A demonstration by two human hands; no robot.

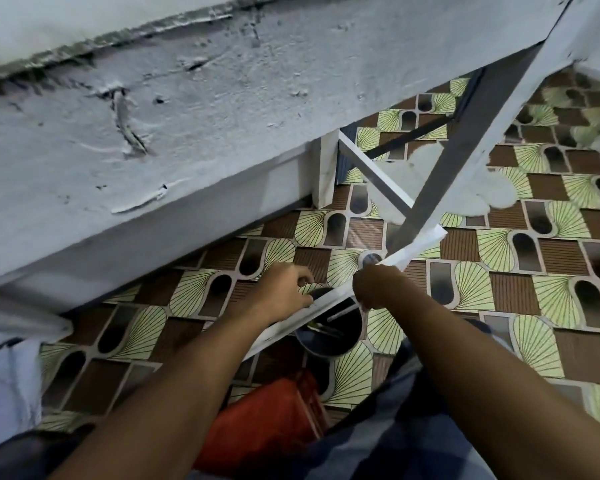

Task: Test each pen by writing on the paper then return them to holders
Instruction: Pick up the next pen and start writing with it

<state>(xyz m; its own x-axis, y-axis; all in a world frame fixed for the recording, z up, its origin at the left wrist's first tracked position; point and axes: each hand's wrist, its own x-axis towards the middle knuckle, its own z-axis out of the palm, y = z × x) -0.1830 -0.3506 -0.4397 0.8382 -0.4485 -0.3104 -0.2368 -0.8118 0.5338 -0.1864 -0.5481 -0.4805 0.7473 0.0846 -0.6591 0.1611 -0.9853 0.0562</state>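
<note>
— Where is the paper (340, 292) held?
— Edge-on, directly above the dark holder (329, 332) on the patterned floor (534, 271); pens (340, 311) are seen inside the holder.
— And each grip?
— The paper's near edge is pinched by the left hand (284, 289); its middle is clasped by the right hand (371, 287).

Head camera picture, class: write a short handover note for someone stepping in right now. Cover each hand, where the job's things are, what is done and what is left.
Left hand: fingers curled on the near edge of the paper.
Right hand: grips the same paper further along; the sheet is seen almost edge-on, held in the air above the floor.
Holder: dark round cup on the patterned floor, just under the paper, with pens lying inside.
Done: cannot tell; no writing is visible on the paper from this angle.
Left: probably set the paper flat, test each pen on it, return them to the holder.
</note>
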